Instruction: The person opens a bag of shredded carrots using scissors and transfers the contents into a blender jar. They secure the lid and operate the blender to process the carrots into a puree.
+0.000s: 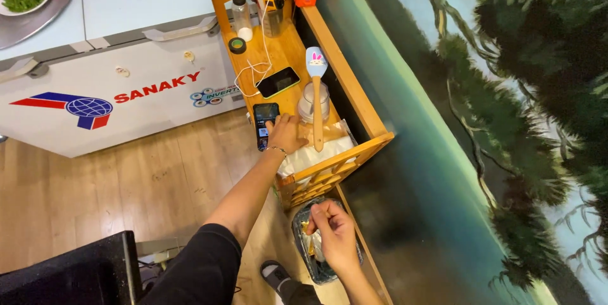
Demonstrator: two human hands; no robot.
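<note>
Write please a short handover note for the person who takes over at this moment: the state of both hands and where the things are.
Left hand: fingers rest on the dark phone lying on the wooden shelf.
Right hand: pinched on something small and hard to make out, above the mesh waste bin on the floor.
On the shelf: second phone on a white cable, glass jar with spatula across it.
Done: nothing can be judged.
Left: both hands are busy.
</note>
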